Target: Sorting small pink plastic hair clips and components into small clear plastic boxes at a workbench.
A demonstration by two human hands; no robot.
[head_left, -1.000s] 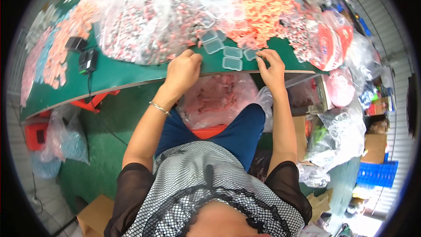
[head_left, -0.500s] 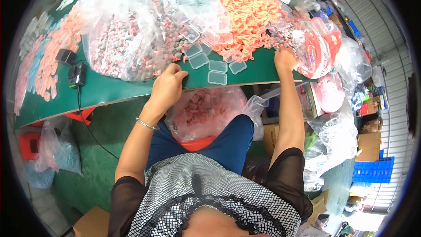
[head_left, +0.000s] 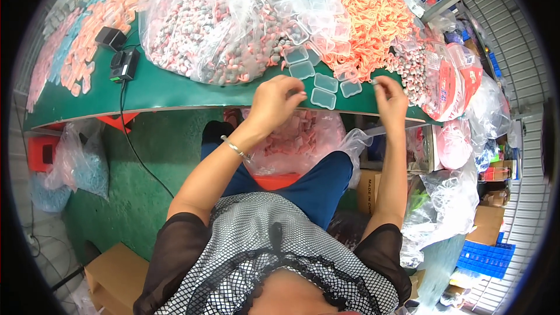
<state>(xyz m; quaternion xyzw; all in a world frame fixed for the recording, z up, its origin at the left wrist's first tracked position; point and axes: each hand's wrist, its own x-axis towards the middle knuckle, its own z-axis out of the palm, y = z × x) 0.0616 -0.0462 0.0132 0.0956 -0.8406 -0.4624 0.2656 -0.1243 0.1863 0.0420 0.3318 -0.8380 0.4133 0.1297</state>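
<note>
My left hand is over the table's front edge, thumb and fingers closed together; whatever they hold, if anything, is too small to make out. Close by lie several clear plastic cases with rounded corners. On the other side of them, my right hand pinches a small grey piece at its fingertips. Beyond that hand is a small pile of grey and pink pieces, and a heap of orange cords rises behind the cases.
A large clear bag of grey and pink pieces covers the table's middle. Black boxes with a cable stand left of it. A red and white bag is at the right. Below the table edge, a lined tub holds pink pieces.
My right hand has drawn back from the pile of grey and pink pieces, with a small grey piece at its fingertips. My left hand has come closer to my right. The view has shifted.
</note>
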